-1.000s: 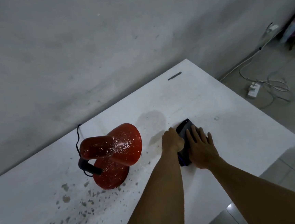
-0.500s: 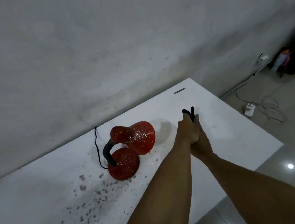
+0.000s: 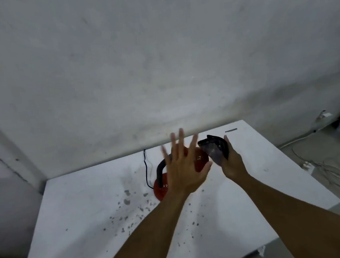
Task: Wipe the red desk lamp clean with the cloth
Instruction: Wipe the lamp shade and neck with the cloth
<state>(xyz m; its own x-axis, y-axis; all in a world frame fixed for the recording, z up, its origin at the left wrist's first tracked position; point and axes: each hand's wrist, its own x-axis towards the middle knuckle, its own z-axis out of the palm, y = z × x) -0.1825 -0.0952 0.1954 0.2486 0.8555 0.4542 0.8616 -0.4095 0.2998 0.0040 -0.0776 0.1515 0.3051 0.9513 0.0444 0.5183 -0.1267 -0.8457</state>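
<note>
The red desk lamp (image 3: pixel 200 159) stands on the white worktop (image 3: pixel 84 198), mostly hidden behind the left hand (image 3: pixel 183 164), with its round base (image 3: pixel 160 189) showing just below and to the left of that hand's wrist. It looks like a small metal lamp with a bendy black neck (image 3: pixel 161 171): probably light enough to tip or slide under a push, its glossy shade likely slippery and speckled with pale grit. The safest hold is probably on the base or low on the neck, steadying it while the shade is rubbed. The cloth (image 3: pixel 215 150) is dark, thin and limp, folding over itself, so it should wrap round curves easily. The right hand (image 3: pixel 230 161) grips it by one end, just right of the lamp shade and raised off the worktop. The left hand is spread wide, fingers straight, holding nothing, and blurred. A thin black cord (image 3: pixel 146 168) trails left of that hand. Dark crumbs (image 3: pixel 128 199) dot the worktop nearer the person, left of the forearms. No brand, label or writing can be read anywhere
</note>
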